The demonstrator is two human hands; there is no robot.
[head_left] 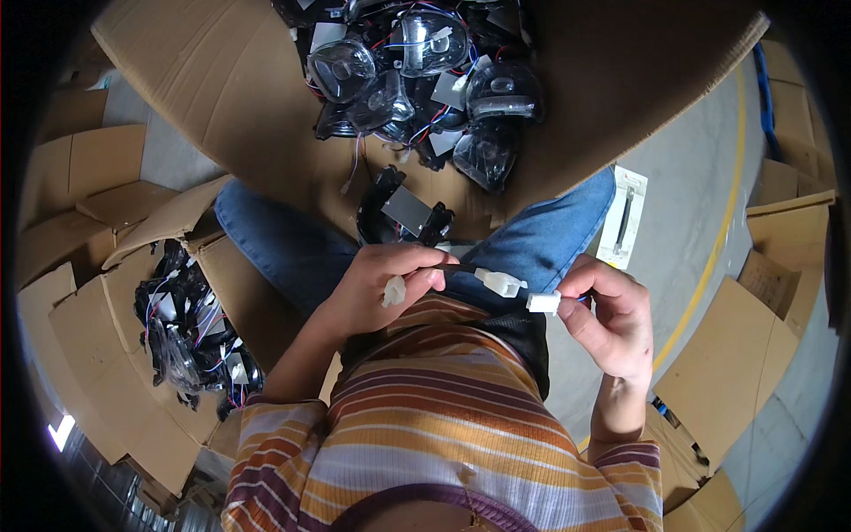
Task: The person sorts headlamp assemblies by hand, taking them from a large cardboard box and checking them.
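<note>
My left hand [381, 279] is closed, with thumb and fingertips pinching a black cable [456, 268]. A white plastic wire connector [502, 283] at the cable's end points to the right. Another white connector [394, 291] hangs against the left palm. Between thumb and index finger, my right hand [613, 315] grips a white plug connector [543, 303] with thin wires behind it. The two facing connectors are close together with a small gap. Beyond the hands, between my knees, lies a black part with a grey plate [408, 210].
Ahead stands a large cardboard box [213, 80] with several clear-and-black lamp-like units [430, 44] and loose wires inside. At the left, an opened carton [124, 328] holds more black wired parts [182, 355]. A white case with a handle [623, 217] rests on the floor at the right.
</note>
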